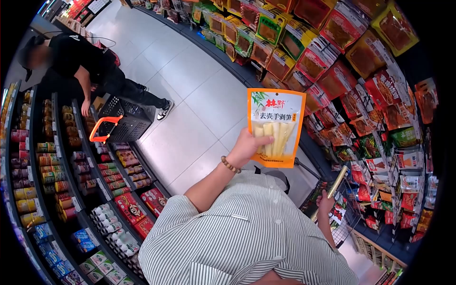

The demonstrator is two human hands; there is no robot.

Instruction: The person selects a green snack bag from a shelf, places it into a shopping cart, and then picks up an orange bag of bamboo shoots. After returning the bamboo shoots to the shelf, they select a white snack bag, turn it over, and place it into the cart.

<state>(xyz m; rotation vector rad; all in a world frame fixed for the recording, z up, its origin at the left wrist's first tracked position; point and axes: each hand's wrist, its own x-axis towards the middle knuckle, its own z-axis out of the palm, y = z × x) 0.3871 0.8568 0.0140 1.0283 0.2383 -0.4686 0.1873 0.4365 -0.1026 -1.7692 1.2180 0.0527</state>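
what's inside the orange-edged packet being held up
Pale yellow sticks show through the clear window of the packet. The left hand's thumb covers part of them; anything behind the printed upper part stays hidden.

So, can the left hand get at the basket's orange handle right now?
Probably not: the left hand holds the orange-edged packet, and the orange handle sits well off across the floor, beside another person.

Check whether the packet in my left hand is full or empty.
The packet isn't empty: pale sticks show through its clear front; how full, cannot tell.
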